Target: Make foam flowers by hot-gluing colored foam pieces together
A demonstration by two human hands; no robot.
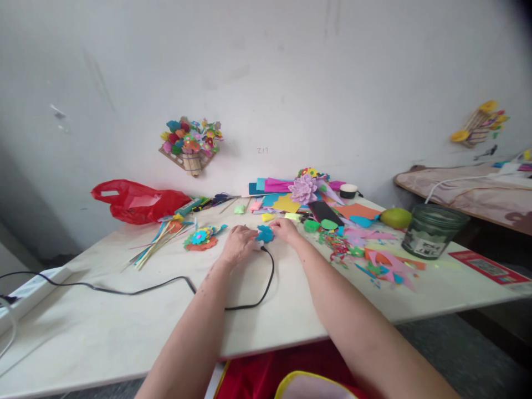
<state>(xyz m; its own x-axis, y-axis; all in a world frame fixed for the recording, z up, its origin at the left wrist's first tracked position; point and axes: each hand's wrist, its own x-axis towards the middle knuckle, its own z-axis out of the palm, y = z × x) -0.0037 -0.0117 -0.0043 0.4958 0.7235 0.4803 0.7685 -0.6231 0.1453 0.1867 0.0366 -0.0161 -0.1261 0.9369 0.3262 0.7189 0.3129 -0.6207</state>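
Note:
Both my hands meet at the middle of the white table (124, 327). A blue foam flower (265, 234) lies between them. My left hand (238, 244) is curled beside it with fingers bent, touching its left edge. My right hand (286, 229) pinches the flower's right side. A black cable (266, 277) runs from under my left hand across the table to the left. What the cable ends in is hidden by my hand.
A finished foam flower (200, 238) and a bundle of sticks (155, 244) lie to the left, beside a red plastic bag (137, 200). Coloured foam sheets and scraps (366, 249), a black phone (325, 212), a green fruit (395, 217) and a dark glass jar (432, 230) crowd the right.

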